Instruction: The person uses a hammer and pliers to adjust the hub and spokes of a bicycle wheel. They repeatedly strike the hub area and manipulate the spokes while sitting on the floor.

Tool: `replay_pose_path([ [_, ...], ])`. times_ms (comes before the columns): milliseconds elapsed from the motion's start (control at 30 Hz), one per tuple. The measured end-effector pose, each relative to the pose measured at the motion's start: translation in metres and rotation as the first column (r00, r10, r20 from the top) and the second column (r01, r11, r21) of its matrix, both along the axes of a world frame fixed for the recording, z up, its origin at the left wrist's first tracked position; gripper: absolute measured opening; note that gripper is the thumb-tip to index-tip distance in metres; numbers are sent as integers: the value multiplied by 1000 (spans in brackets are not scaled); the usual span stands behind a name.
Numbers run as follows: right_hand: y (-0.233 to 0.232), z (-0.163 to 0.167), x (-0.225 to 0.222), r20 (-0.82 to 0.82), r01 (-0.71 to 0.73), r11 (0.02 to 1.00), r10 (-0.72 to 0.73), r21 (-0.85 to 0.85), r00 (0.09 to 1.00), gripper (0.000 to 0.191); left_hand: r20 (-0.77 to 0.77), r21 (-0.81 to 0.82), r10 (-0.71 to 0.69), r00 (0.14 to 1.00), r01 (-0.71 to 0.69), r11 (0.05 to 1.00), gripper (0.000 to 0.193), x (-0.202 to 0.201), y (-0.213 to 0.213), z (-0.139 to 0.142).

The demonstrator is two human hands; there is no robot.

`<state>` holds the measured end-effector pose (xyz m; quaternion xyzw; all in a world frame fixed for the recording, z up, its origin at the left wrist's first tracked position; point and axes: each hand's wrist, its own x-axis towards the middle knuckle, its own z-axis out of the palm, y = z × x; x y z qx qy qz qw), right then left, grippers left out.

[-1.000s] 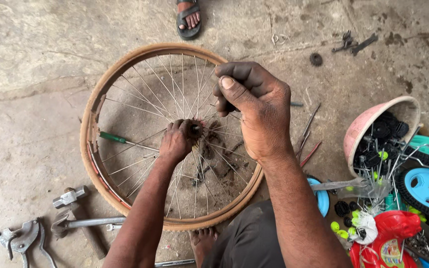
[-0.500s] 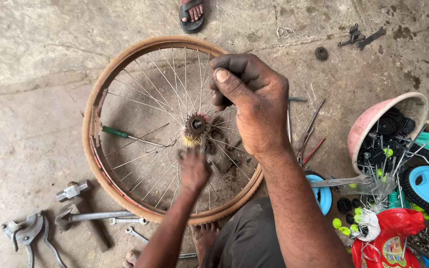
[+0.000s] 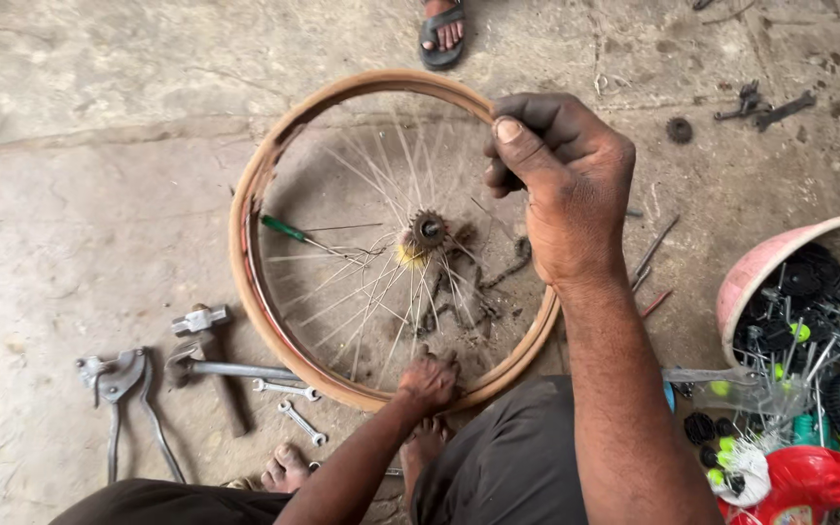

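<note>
**On the concrete floor: bicycle wheel held at two points**

On the concrete floor (image 3: 99, 194), a spoked bicycle wheel (image 3: 274, 321) with tan rim lies flat before the seated person. Right hand (image 3: 561, 190): fingers curled tight over the far rim, thumb up. Left hand (image 3: 428, 379): closed on the near rim, fingers bent over its edge. Hub (image 3: 427, 230) with small sprocket at centre. Green-handled screwdriver (image 3: 284, 228) among the spokes. Left of the wheel: hammer (image 3: 208, 335), pliers (image 3: 121, 389), two small spanners (image 3: 289, 403). Right: pink bowl (image 3: 760, 267) of black parts.
</note>
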<state>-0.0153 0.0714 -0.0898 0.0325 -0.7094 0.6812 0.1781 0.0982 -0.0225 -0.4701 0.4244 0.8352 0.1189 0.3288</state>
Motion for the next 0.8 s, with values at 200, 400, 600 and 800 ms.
replay_pose_path([
  [200, -7, 5, 5, -23, -9, 1000, 9, 4, 1000, 12, -42, -343, -166, 985, 142, 929, 41, -27, -55, 56],
  [400, -11, 8, 7, -30, -35, 999, 34, -26, 999, 14, -133, -453, 302, 944, -329, 828, 39, -57, -103, 75],
  [600, -12, 13, 6, 0, -11, 1000, 11, -26, 1000, 14, -212, -97, 555, 804, -583, 807, 51, -64, -91, 66],
  [800, -8, 10, 7, -11, -5, 1000, 5, -11, 1000, 13, -149, -120, 546, 824, -564, 817, 76, -28, -58, 53],
])
